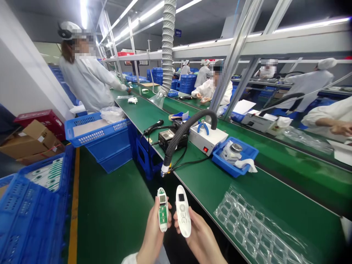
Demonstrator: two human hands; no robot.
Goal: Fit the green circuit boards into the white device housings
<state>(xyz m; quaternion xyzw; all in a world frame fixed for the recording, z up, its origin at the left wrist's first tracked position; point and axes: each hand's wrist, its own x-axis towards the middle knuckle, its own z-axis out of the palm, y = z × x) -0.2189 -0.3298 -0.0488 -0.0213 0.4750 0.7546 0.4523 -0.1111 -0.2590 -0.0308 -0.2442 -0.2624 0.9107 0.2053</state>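
Head view shows my left hand [152, 236] and my right hand [199, 239] raised close together, neither spread wide, each curled narrowly around one part. My left holds a white device body [162, 191] with its green circuit board [163, 212] facing up; my right holds a white front cover [183, 214] with a small dark window [181, 197] and round button shapes. The two stand side by side, just apart, their long axes running away from me, the cover's top leaning slightly toward the board. Gripping them low seems to keep both faces uncovered and easy to compare.

They are held just off the edge of the green workbench [192, 183]. On it, a sheet of clear cushioned packaging [255, 227] lies to my right, beside a blue tray [247, 148] holding a round metal-topped part [231, 151]. Farther along sit a soldering station [172, 138], blue-handled pliers [202, 128], and a black ribbed hose [176, 146], its mouth set near the edge, probably to draw off fumes. A co-worker in a white gown [88, 79] stands at the left, past a blue crate [33, 216].
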